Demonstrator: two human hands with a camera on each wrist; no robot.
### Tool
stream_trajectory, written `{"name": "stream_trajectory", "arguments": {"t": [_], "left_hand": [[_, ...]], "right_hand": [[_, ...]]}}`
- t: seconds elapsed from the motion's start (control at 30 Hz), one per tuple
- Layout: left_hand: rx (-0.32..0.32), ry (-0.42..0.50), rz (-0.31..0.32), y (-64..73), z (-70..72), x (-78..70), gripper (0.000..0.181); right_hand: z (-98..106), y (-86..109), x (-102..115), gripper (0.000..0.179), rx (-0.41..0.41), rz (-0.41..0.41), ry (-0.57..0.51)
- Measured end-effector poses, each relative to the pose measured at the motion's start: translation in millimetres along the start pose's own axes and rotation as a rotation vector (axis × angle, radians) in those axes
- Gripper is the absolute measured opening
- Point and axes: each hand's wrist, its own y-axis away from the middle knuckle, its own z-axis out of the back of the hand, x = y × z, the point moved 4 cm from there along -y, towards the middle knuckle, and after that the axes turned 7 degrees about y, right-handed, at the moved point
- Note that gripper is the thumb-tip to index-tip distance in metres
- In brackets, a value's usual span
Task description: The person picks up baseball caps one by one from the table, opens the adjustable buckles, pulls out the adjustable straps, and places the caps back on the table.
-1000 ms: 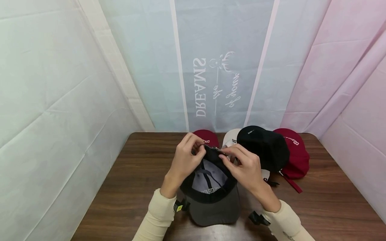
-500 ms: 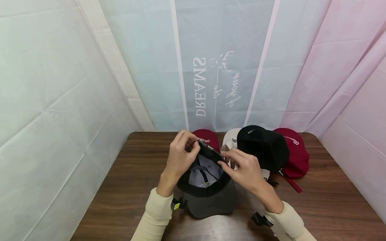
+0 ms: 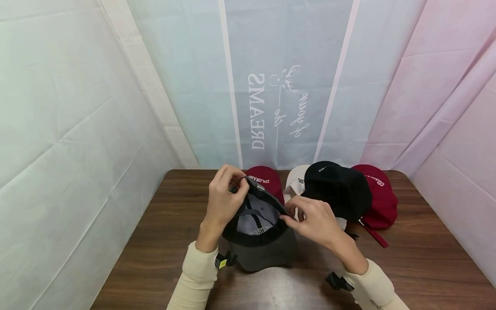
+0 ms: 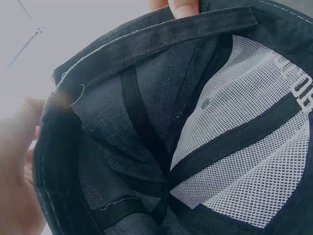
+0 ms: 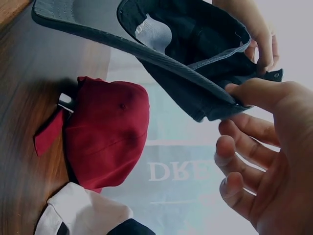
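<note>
A dark grey baseball cap [image 3: 265, 256] is held with its inside facing up and its brim toward the person. My left hand [image 3: 222, 196] pinches the left end of the cap's back edge between thumb and fingers. Lower down on the right, my right hand [image 3: 314, 220] pinches the same edge, the other fingers loosely bent, as the right wrist view shows. Between the two hands the edge runs slanted. The left wrist view looks into the crown, with white mesh lining [image 4: 239, 98], dark seam tapes and a sweatband [image 4: 161, 41].
Behind the held cap lies a dark red cap [image 3: 267, 177]. To the right, a white cap [image 3: 296, 176], a black cap [image 3: 341, 191] and another dark red cap [image 3: 381, 202] overlap in a row on the wooden table [image 3: 155, 249]. Fabric curtains [image 3: 286, 43] enclose the table.
The grey cap has shifted left and away from the person, its back edge now more slanted. My left hand moved left and slightly farther away; my right hand dropped a little along the edge.
</note>
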Motion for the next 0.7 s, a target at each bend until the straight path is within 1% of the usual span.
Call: {"name": "stream_trajectory", "arguments": {"t": [0.27,0.37,0.43,0.53,0.6,0.7], "left_hand": [[-0.007,0.01,0.0,-1.0,2.5,-2.3,0.011],[-0.01,0.004,-0.01,-1.4,2.5,-3.6,0.012],[-0.007,0.0,-0.016,-1.5,2.4,-4.9,0.012],[-0.003,-0.001,-0.024,-2.0,2.3,-7.0,0.013],[-0.007,-0.001,-0.032,-3.0,2.9,-9.1,0.013],[-0.018,-0.006,-0.046,-5.2,4.2,-12.2,0.012]], "right_hand": [[2,1.5,-1,0.024,0.162,-0.049,-0.009],[2,1.5,-1,0.026,0.219,-0.063,-0.048],[2,1.3,-1,0.027,0.249,-0.071,-0.095],[4,0.2,-1,0.028,0.27,-0.07,-0.184],[7,-1.0,0,0.028,0.264,-0.057,-0.232],[12,-3.4,0,0.026,0.244,-0.042,-0.263]]}}
